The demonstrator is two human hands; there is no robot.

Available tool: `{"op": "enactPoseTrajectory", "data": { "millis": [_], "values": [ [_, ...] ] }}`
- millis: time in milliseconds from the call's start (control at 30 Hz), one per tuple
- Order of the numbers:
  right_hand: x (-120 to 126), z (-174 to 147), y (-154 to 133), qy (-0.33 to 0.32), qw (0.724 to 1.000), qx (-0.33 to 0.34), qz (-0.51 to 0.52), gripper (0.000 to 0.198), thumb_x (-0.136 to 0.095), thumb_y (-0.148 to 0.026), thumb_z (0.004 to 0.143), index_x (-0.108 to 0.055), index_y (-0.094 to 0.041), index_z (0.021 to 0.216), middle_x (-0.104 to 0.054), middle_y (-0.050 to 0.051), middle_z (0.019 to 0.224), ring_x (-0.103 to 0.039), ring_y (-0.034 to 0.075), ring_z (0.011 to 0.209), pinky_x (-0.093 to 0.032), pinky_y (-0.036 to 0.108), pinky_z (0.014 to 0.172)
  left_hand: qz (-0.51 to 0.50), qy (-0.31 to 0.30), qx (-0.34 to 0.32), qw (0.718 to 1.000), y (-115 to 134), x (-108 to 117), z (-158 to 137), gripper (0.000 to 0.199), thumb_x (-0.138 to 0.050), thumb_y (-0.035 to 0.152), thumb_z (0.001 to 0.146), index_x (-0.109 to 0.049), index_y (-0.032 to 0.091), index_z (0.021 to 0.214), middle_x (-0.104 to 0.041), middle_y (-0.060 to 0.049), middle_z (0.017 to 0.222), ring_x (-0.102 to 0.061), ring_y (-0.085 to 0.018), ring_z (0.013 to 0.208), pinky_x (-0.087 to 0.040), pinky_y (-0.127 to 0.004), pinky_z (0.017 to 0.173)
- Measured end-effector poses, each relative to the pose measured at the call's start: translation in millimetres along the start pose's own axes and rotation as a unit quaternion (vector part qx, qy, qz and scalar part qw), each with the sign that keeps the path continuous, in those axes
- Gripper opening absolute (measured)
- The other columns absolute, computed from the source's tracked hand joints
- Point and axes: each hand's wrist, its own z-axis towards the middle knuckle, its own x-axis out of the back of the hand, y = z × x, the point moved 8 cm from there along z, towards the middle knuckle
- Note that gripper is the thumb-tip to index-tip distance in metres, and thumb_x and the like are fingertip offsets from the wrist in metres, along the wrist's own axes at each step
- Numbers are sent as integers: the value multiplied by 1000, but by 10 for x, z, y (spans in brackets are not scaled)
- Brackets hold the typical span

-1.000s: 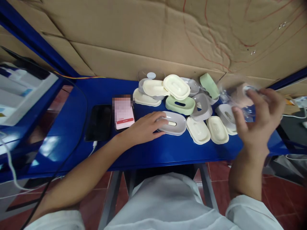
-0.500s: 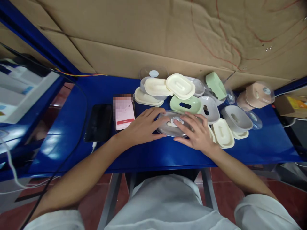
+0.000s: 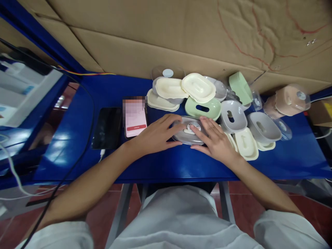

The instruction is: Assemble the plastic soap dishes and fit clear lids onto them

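An oval soap box with a clear lid and a round pale label (image 3: 194,128) lies on the blue table in front of me. My left hand (image 3: 162,135) holds its left end, thumb along the near edge and fingers over the lid. From the right, my right hand (image 3: 215,140) lays its fingers over the lid, with the thumb near the front edge. Just behind the box is a green slotted tray (image 3: 190,107). Cream trays (image 3: 246,145) lie right of my right hand, partly under a grey slotted tray (image 3: 240,116).
Two phones lie left of my hands, one lit (image 3: 136,119) and one dark (image 3: 107,128) with a white cable. Cream lids (image 3: 198,87) are stacked behind. A grey box (image 3: 266,126) and pink lidded boxes (image 3: 293,100) stand to the right. Cardboard (image 3: 135,34) backs the table.
My view has shifted slightly, so the table's things sit a little differently in it. Both hands stay on the soap box; the right hand's fingers now lie closer together and flatter over the lid.
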Motion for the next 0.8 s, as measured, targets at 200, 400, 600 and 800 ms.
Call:
{"op": "enactPoseTrajectory", "data": {
  "millis": [200,400,600,800],
  "values": [
    [-12,-9,-8,-9,1000,-4,-5,100,-75,-49,98,-16,-32,177,-31,18,178,-37,39,162,-41,63,130,4,-3,1,1000,-12,-29,-7,47,-72,38,103,-56,19,142,-58,-19,140,-56,-35,134,-54,-53,114],
    [-4,-10,-4,-10,1000,-1,-3,103,-75,-47,99,-9,-34,178,-28,18,180,-37,39,162,-41,64,130,6,-8,7,1000,-23,-39,-15,49,-71,36,103,-54,20,146,-57,-19,142,-55,-36,136,-53,-54,115],
    [-30,-38,21,-1,1000,-13,7,100,-76,-46,98,-14,-38,177,-34,12,178,-42,38,160,-40,63,130,-20,-5,16,1000,-18,-34,-9,48,-71,33,102,-55,22,146,-57,-18,145,-54,-36,139,-53,-56,116],
    [-18,-58,8,20,999,-13,45,94,-72,-41,102,-15,-37,176,-34,12,178,-37,36,163,-47,56,128,-24,-5,16,1000,0,-26,-14,48,-73,32,102,-54,20,144,-56,-19,143,-55,-35,138,-53,-55,116]
  ]
}}
